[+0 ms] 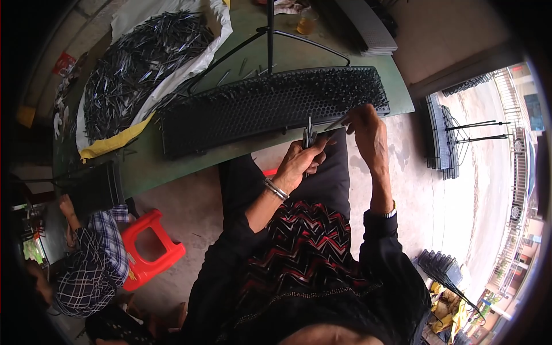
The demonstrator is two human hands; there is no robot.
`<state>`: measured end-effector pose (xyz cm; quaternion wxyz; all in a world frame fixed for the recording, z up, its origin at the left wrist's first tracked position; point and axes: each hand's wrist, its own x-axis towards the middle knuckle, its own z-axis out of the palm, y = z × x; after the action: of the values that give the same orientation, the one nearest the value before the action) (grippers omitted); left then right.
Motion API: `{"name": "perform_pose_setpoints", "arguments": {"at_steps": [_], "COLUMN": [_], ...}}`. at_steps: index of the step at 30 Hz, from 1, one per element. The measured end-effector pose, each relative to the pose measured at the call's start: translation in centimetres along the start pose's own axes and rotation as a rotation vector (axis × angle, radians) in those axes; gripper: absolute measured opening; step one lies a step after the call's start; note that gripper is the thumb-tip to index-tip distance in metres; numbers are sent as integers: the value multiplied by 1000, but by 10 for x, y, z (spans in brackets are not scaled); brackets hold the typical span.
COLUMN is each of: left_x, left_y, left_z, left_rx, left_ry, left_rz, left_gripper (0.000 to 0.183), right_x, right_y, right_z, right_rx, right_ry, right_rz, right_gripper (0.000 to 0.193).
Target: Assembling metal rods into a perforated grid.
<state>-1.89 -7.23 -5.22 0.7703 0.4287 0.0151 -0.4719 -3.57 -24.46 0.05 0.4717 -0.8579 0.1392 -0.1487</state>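
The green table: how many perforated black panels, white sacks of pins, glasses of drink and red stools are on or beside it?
Perforated black plastic panel: 1
White sack of dark metal pins: 1
Glass of amber drink: 1
Red plastic stool: 1
Total: 4

Green desk (172, 167), worn top, edge curving toward the viewer. On it: a long black perforated panel (270, 106) lying flat along the near edge; a white sack (172, 80) spread open at the left, heaped with thin dark metal pins (138, 63); a few loose pins beside the panel; a glass of amber liquid (307, 22) at the far side; a stack of pale sheets (368, 29) at the far right corner.
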Motion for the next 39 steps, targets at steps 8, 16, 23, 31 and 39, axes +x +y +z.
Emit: {"name": "perform_pose_setpoints", "arguments": {"at_steps": [8,16,23,31,39], "left_x": [2,3,-2,-7,-14], "left_y": [-2,-11,-7,-6,-5], "left_z": [6,1,4,10,10], "left_rx": [-81,-148,-36,-15,-54], "left_ry": [33,35,-8,-72,-226], "left_rz": [-27,-21,-24,-55,-75], "left_gripper": [29,33,36,40,38], "right_x": [25,26,30,29,19], "right_y": [27,29,35,22,24], "right_z": [15,22,24,19,20], "right_rx": [-378,-500,-638,-616,-627], "right_ry": [283,303,194,131,195], "right_rz": [-265,-332,-290,-392,-235], "right_gripper": [4,5,4,6,17]}}
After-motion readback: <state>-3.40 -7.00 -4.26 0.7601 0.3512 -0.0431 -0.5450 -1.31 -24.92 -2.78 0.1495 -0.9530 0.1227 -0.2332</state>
